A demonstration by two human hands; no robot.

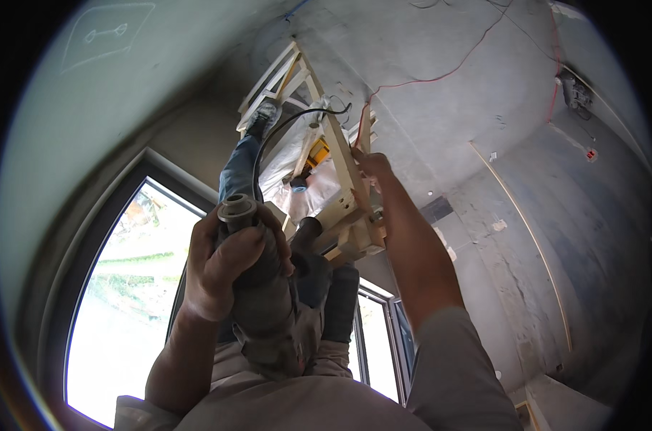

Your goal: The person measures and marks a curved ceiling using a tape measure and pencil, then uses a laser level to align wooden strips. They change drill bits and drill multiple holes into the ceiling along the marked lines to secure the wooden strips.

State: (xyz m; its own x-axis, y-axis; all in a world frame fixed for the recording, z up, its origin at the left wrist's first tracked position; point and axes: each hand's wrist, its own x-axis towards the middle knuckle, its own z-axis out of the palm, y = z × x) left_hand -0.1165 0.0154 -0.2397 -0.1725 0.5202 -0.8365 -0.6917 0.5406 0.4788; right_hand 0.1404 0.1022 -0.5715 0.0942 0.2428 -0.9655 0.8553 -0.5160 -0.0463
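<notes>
My left hand [229,262] is wrapped round the front end of a dusty grey rotary hammer [261,309], just below its round chuck [237,206]. The chuck points up, and no bit shows in it. The tool's body rests close against my front. With my arm stretched out, my right hand [372,169] grips the wooden frame [347,169], a ladder-like stand of pale timber. The fingertips are partly hidden behind the wood. A black cable [268,140] curves beside the frame. One jeans-clad leg [239,169] and a shoe [268,111] show at the frame's left.
A yellow and black tool [315,154] lies on pale plastic sheeting [318,187] seen through the frame. A red wire [441,75] runs over the grey concrete. Large bright windows [132,287] stand at left. A long wooden strip [527,223] lies at right.
</notes>
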